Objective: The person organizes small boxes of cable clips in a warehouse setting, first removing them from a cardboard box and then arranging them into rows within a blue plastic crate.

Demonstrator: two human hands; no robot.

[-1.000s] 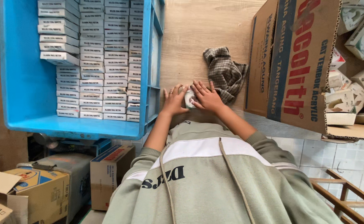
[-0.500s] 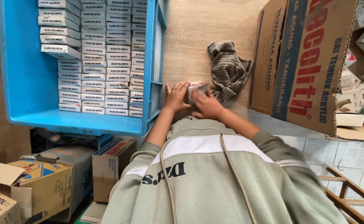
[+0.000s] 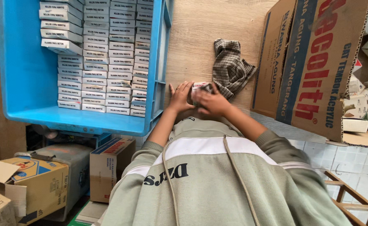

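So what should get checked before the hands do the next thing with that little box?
1. Both hands on the small box: ok, left hand and right hand meet around it.
2. Box closed: cannot tell, the fingers cover most of it.
3. Room in the blue crate: ok, its left part is bare.
4. Boxes in the crate stacked neatly: ok, rows look tidy.
5. Checked cloth out of the way: not ok, it lies right beside the right hand.

left hand [image 3: 179, 97] and right hand [image 3: 211, 102] together, seemingly gripping
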